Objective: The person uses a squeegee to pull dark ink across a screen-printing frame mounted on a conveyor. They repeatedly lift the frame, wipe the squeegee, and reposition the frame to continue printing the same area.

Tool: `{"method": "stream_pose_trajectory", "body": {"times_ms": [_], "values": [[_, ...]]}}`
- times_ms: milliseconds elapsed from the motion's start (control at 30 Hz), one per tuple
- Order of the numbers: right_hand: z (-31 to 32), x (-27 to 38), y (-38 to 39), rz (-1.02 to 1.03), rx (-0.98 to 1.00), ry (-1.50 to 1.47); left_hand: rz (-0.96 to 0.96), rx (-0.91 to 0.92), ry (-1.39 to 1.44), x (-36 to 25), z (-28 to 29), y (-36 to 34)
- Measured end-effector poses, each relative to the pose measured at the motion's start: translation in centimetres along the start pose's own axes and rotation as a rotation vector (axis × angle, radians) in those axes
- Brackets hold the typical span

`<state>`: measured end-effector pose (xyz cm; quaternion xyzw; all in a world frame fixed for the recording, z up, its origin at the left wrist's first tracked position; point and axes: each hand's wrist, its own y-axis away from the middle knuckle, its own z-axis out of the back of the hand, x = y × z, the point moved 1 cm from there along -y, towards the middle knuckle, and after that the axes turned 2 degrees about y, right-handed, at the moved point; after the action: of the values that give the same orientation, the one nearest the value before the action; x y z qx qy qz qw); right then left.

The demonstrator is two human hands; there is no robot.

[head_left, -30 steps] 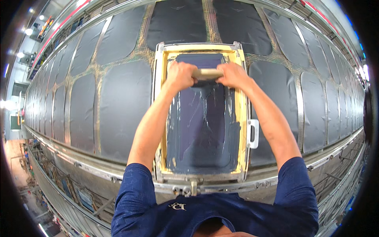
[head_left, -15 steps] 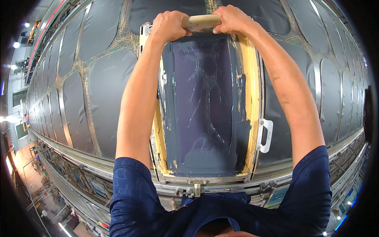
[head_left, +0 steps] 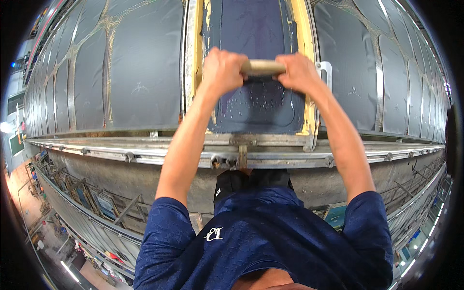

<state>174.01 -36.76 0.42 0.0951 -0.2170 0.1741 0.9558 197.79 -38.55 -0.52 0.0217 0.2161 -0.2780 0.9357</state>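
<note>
My left hand (head_left: pixel 223 70) and my right hand (head_left: pixel 298 72) grip the two ends of a wooden-handled squeegee (head_left: pixel 263 67), fingers wrapped round it. The squeegee lies crosswise over a screen-printing frame (head_left: pixel 222 138), nearer its front end. Dark ink (head_left: pixel 258 113) coats the mesh between the squeegee and the frame's near edge, with small shiny specks in it. Yellow tape (head_left: pixel 304 29) edges the mesh on both sides. The squeegee's blade is mostly hidden under the handle and my hands.
Dark fabric pieces (head_left: pixel 145 67) lie spread along the long table on both sides of the frame. A white handle (head_left: pixel 326 72) sticks out from the frame's right side. A metal rail (head_left: pixel 285 160) with clamps runs along the table's front edge, between me and the frame.
Both hands have drawn the squeegee from the frame's far end toward me, down the mesh. My body has leaned back, and more of the front rail and floor now shows.
</note>
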Motion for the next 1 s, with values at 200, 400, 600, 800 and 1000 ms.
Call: {"method": "stream_pose_trajectory", "body": {"times_ms": [200,400,600,800,1000], "values": [[-2.8,4.5,10.2,-0.001,0.094,0.017,-0.002,-0.093,-0.066,-5.5,-1.3,11.0],[1.6,-4.5,6.7,-0.361,-0.551,-0.131,0.019,0.037,-0.135,-6.0,-1.6,12.1],[-5.6,-16.5,4.4,-0.594,-0.577,-0.180,0.009,-0.010,-0.153,-5.5,-1.2,12.9],[0.6,-9.7,5.1,-0.549,-0.658,-0.166,0.076,-0.119,0.092,-4.2,-0.4,14.9],[-2.2,-0.6,-0.4,-0.417,-0.739,-0.356,0.173,-0.026,-0.005,2.5,5.8,18.6]]}}
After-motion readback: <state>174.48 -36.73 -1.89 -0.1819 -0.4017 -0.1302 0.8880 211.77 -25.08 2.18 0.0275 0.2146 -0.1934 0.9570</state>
